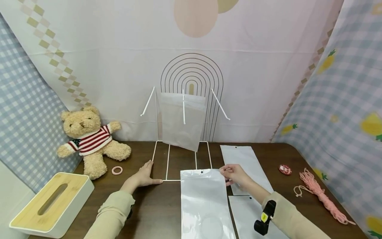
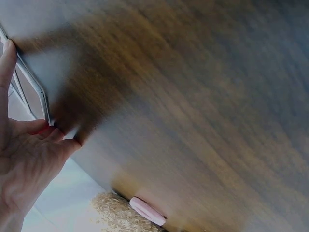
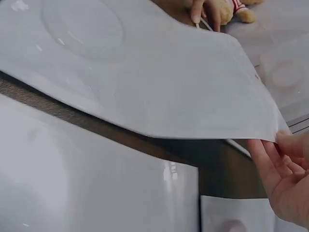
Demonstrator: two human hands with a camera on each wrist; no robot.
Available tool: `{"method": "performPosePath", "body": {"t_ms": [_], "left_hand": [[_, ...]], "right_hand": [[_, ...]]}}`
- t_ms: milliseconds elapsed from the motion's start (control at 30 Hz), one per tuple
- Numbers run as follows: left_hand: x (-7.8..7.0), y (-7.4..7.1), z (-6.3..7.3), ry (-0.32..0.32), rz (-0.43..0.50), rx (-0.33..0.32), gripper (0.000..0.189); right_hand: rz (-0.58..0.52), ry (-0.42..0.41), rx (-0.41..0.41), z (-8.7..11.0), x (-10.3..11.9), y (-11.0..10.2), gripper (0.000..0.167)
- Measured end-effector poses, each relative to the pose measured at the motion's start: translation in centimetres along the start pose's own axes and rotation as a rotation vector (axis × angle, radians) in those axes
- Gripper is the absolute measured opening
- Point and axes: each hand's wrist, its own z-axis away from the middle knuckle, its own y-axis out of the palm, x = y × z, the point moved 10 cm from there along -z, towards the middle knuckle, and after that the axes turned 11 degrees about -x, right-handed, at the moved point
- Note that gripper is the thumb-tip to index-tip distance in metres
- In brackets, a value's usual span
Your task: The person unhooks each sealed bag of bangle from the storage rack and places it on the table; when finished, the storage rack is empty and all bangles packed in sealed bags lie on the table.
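Note:
My right hand [image 1: 237, 175] pinches the top right corner of a white zip bag [image 1: 203, 196] between thumb and fingers. The bag has a small hole at its top edge and a round bulge lower down; its top end is lifted off the table. A white wire display rack [image 1: 171, 180] stands behind it, with several prongs pointing forward. My left hand [image 1: 142, 176] rests at the rack's front left base corner, fingers spread and touching the wire. Another zip bag [image 1: 182, 122] hangs on the rack's middle prong.
Two more white bags [image 1: 246, 162] [image 1: 249, 210] lie to the right. Beyond them are a red round badge [image 1: 285, 169] and a pink cord bundle [image 1: 322, 196]. On the left are a teddy bear [image 1: 89, 139], a pink ring [image 1: 117, 170] and a tissue box [image 1: 32, 215].

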Motion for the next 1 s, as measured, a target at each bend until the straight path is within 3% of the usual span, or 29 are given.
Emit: {"method": "performPosePath", "body": {"t_ms": [167,267,567,667,867,1000], "left_hand": [[-0.1,-0.1,0.0,0.001,0.004,-0.003,0.098],[-0.1,0.0,0.0,0.003,0.003,0.001,0.098],[0.2,0.2,-0.1,0.003,0.001,0.005,0.100],[0.2,0.1,-0.2,0.002,0.002,0.003,0.100],[0.2,0.1,-0.2,0.001,-0.002,0.002,0.099],[0.1,0.1,0.0,0.002,0.007,0.006,0.099]], "right_hand": [[0.036,0.044,0.028,0.4,-1.9,1.0,0.023],[0.088,0.020,0.024,0.6,-2.1,1.2,0.018],[0.334,-0.284,0.033,1.4,0.1,1.2,0.005],[0.421,-0.349,0.042,1.6,0.6,1.4,0.005],[0.463,-0.349,0.045,1.7,0.8,1.8,0.010],[0.516,-0.328,0.016,1.2,0.7,1.9,0.026]]}}
